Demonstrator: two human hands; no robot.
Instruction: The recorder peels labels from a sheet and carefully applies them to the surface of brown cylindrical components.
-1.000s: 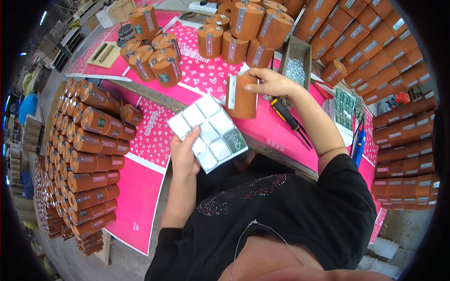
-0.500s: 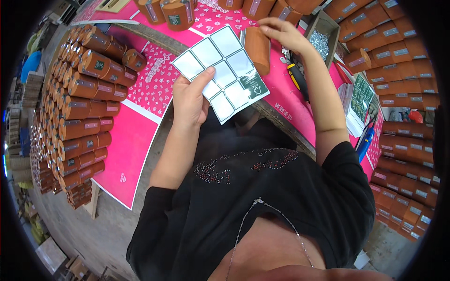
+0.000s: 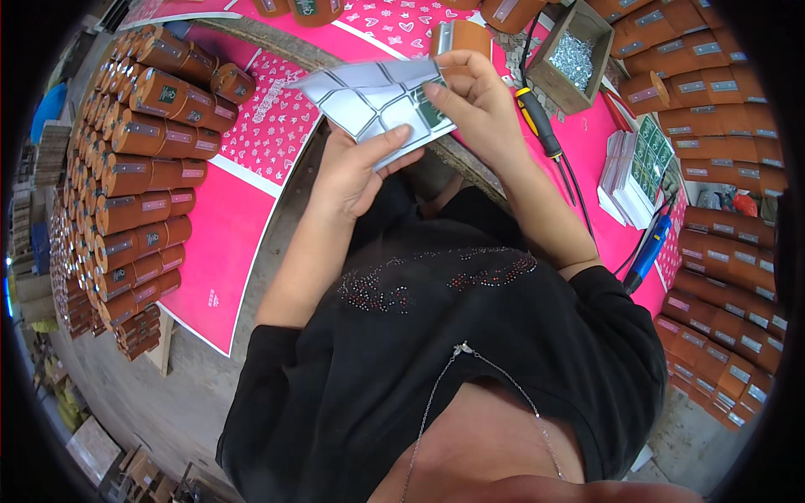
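Note:
My left hand (image 3: 356, 168) is closed on the lower edge of a white sticker sheet (image 3: 348, 99), its thumb on top. The sheet is bent, its far side curling up. One dark green label (image 3: 432, 113) shows at its right end; the other outlined squares are white. My right hand (image 3: 482, 105) pinches the sheet's right end at that label, thumb on top. Whether the label is lifting off cannot be made out. Just beyond my right hand lies a brown wooden cylinder (image 3: 471, 38) with a metal strip, partly hidden by the fingers.
Brown cylinders (image 3: 155, 172) are stacked on the left, and more (image 3: 729, 239) on the right. A wooden box (image 3: 570, 96) holds small metal parts. A yellow-and-black-handled tool (image 3: 537, 121), green label sheets (image 3: 650, 159) and a blue-handled tool (image 3: 650, 256) lie on the pink covering (image 3: 562, 180).
My right hand has left the wooden cylinder and come down to the sheet's right end, gripping it. The sheet, flat before, is now bent and tilted.

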